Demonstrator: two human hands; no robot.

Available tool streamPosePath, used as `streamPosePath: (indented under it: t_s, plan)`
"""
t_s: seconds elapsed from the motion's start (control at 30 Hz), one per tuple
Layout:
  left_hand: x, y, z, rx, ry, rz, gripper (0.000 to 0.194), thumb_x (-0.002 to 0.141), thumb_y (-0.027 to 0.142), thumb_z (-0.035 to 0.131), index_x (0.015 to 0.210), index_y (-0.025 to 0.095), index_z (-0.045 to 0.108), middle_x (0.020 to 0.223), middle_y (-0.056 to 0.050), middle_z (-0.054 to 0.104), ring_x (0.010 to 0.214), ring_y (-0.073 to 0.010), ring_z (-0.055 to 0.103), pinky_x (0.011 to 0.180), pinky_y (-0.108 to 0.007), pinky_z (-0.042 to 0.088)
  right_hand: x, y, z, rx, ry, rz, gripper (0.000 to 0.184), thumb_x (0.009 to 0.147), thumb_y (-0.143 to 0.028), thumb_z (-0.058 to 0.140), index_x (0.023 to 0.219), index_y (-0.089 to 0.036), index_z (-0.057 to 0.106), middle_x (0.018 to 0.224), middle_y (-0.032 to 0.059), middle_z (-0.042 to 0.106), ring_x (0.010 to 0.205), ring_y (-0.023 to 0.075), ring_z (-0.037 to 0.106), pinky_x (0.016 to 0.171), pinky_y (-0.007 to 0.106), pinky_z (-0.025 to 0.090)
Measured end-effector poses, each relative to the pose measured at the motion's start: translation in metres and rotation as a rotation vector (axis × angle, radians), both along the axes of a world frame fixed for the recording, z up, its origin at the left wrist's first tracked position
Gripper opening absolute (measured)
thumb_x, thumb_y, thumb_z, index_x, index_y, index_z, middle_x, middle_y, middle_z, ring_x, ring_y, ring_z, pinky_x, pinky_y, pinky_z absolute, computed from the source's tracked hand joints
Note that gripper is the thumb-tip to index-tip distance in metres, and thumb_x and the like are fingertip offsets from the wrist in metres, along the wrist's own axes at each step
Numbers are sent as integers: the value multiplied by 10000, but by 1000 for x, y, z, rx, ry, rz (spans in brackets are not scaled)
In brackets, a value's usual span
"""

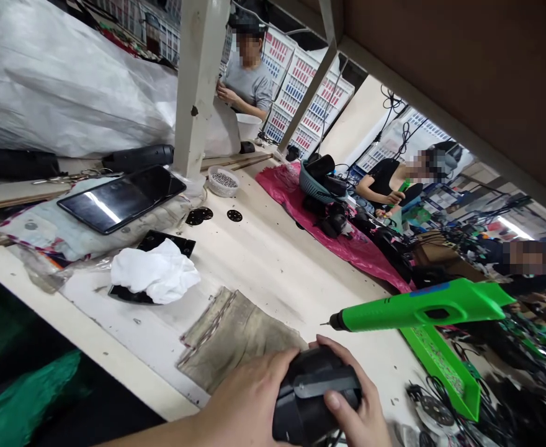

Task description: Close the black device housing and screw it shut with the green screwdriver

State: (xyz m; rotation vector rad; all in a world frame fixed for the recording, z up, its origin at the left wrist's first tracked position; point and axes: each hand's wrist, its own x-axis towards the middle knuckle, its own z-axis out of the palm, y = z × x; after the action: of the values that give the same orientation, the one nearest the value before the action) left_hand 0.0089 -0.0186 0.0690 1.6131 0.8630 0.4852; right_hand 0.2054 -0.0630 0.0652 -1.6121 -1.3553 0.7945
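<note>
Both hands hold a black rounded plastic housing (308,403) with a grey strip across its top, low in the picture. My left hand (249,394) wraps its left side. My right hand (359,397) grips the right side, thumb lying on the housing near the strip. Just above them, a green electric screwdriver (403,307) hangs or rests over the table with its thin bit pointing left; neither hand touches it. A folded brown cloth (242,338) lies on the table beside my left hand. The underside of the housing is hidden.
A green tray (445,372) of small parts stands right. Left are crumpled white tissue (154,273), a phone (124,197) and a bowl of small metal parts (223,181). A post (198,93) rises from the table (273,248). Pink sheeting (357,248) lies beyond; several people sit farther off.
</note>
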Motion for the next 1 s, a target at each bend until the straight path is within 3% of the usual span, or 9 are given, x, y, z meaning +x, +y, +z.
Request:
streamPosePath:
  t_s: [0.13,0.3,0.43,0.53,0.67,0.73,0.8,0.9,1.0]
  plan:
    - [-5,4,6,-44,-53,22,931,545,215,825,1393,255,442,1403,-110,527,1235,-393,506,1012,-500,405,-4,3,1,-54,24,-66,565,708,-627,634,1116,-236,629,1153,70,670,1102,299,594,987,404,413]
    - [-1,2,5,14,-37,102,856,565,228,778,1365,222,474,1350,-117,578,1201,-368,540,1012,-503,421,-14,2,0,121,-27,-199,563,726,-551,681,1177,-240,553,1242,87,610,1194,274,529,998,382,395]
    - [4,3,3,47,-55,93,919,568,233,732,1414,164,380,1413,-106,513,1250,-295,506,1059,-439,403,-25,-8,-11,78,303,-286,831,652,-583,735,1332,-260,385,1304,115,568,1192,294,540,992,426,415]
    - [8,0,2,52,-43,66,921,583,256,733,1420,145,366,1409,-120,516,1250,-300,505,1053,-452,409,-33,-15,-20,-30,600,-348,887,696,-568,697,1415,-285,260,1275,113,602,1133,307,594,942,472,463]
    - [10,-5,1,42,-21,120,922,603,246,697,1437,118,324,1442,-150,470,1293,-318,452,1080,-488,361,-38,-14,-23,-66,674,-397,906,702,-505,711,1442,-307,229,1337,70,563,1194,288,555,940,442,485]
    - [6,-3,1,-19,-59,119,950,583,225,712,1442,160,313,1462,-136,445,1300,-318,443,1080,-485,356,-37,-10,-19,-94,673,-395,928,691,-500,720,1448,-345,206,1343,38,560,1192,270,558,936,422,491]
    - [1,3,1,-163,-157,78,889,641,329,722,1432,211,335,1471,-111,439,1311,-306,434,1083,-474,347,-37,-6,-13,-116,714,-391,941,676,-487,730,1447,-356,207,1342,27,563,1191,266,560,936,410,493]
    - [0,10,-3,-455,-334,103,709,825,632,448,1395,210,417,1481,-78,435,1370,-275,359,1119,-456,284,-39,-1,-5,-121,775,-368,926,655,-494,721,1438,-273,277,1314,74,586,1201,298,550,953,431,482]
    - [12,10,-9,-599,-419,270,715,874,665,280,1339,169,502,1471,-66,450,1394,-251,320,1145,-424,241,-49,3,-4,-119,693,-373,940,671,-492,703,1461,-279,240,1338,65,567,1211,296,543,964,441,476]
